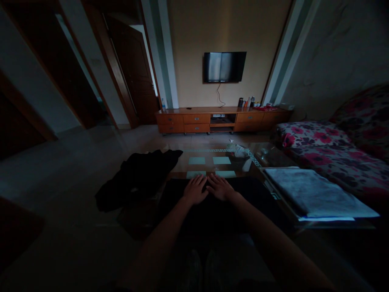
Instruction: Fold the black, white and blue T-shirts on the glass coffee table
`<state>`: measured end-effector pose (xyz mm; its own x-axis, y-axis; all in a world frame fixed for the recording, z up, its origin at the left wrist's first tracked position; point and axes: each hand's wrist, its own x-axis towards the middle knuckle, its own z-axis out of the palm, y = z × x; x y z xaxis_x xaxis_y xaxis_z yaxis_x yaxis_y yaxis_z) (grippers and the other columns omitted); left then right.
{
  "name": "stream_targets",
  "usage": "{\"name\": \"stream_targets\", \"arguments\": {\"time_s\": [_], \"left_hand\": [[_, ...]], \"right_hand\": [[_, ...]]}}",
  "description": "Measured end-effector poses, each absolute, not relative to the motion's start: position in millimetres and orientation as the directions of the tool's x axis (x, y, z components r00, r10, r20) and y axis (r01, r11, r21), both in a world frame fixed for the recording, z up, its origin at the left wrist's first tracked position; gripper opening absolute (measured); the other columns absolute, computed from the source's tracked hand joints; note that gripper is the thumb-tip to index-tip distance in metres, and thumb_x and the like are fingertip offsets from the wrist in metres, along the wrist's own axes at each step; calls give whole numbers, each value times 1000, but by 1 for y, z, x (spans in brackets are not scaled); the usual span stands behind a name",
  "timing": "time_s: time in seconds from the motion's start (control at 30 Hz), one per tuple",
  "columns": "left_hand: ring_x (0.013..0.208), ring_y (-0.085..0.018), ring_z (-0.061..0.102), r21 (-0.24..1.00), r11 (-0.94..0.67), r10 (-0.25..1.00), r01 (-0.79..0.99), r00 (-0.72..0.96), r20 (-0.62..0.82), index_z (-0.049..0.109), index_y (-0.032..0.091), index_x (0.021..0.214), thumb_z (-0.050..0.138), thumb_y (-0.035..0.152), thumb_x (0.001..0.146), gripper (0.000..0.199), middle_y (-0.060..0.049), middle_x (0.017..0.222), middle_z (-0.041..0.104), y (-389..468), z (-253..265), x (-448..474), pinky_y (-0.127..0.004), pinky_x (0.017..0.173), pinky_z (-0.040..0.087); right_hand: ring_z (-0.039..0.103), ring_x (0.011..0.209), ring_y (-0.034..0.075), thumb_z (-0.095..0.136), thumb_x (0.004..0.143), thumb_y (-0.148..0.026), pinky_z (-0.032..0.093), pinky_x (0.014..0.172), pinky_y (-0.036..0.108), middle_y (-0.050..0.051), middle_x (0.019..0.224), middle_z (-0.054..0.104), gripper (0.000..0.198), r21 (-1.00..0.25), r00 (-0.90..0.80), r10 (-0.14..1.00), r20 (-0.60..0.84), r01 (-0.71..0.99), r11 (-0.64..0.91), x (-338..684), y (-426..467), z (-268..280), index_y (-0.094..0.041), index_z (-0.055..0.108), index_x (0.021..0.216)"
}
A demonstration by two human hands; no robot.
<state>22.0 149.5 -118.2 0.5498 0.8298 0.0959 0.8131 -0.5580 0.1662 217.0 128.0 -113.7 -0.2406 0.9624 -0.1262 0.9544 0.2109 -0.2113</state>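
Note:
Both my hands lie flat, side by side, on a black cloth item (252, 194) spread over the glass coffee table (200, 152). My left hand (195, 190) has its fingers stretched toward the cloth's far edge. Close beside it, thumbs nearly touching, my right hand (220, 187) rests palm down with fingers spread. Neither holds anything. The room is dark, so the kind of garment cannot be made out. A second black garment (139, 174) lies crumpled at the table's left side. To the right is a flat stack of pale folded cloth or packaging (316, 192).
A clear plastic bag (240, 151) and small litter sit at the table's far end. Beyond stands a low wooden TV cabinet (197, 119) under a wall-mounted television (225, 67). A flowered sofa (328, 148) is on the right, and a brown door (132, 65) at back left.

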Motion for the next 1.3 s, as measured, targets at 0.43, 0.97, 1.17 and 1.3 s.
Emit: {"name": "stream_targets", "arguments": {"time_s": [0.43, 0.97, 1.17, 1.3], "left_hand": [[155, -28, 18, 135, -418, 908, 899, 416, 38, 31, 21, 159, 32, 65, 96, 77, -8, 167, 25, 168, -121, -19, -47, 124, 16], [154, -31, 20, 22, -246, 961, 969, 241, 138, 36, 16, 156, 33, 68, 94, 81, -14, 166, 26, 174, -125, -57, -46, 124, 16], [153, -31, 24, -38, -390, 885, 920, 386, 260, 45, 18, 151, 38, 48, 97, 62, -12, 162, 36, 164, -97, -21, -50, 126, 3], [153, -23, 25, 57, -571, 809, 819, 549, 208, 37, 16, 156, 30, 44, 101, 62, -8, 164, 32, 153, -97, 22, -42, 126, 16]], "right_hand": [[0, 155, 36, 17, 90, -84, -1, 119, 63, 1, 170, 1, 76, -174, -96, 986, -137, 982, 72, 254, 119, -112, -50, 16, 158], [5, 155, 35, 27, 92, -78, 3, 123, 50, 18, 168, 14, 94, -7, 235, 971, 49, 972, -235, 323, 116, -137, -16, 20, 162], [11, 153, 41, 29, 93, -73, -2, 121, 57, 25, 165, 17, 96, 54, 274, 961, -24, 961, -272, 289, 124, -105, -4, 25, 159], [5, 156, 26, 11, 99, -65, 1, 125, 44, 15, 168, 12, 85, -108, -82, 997, 11, 991, 82, 236, 127, -103, -7, 21, 161]]}}
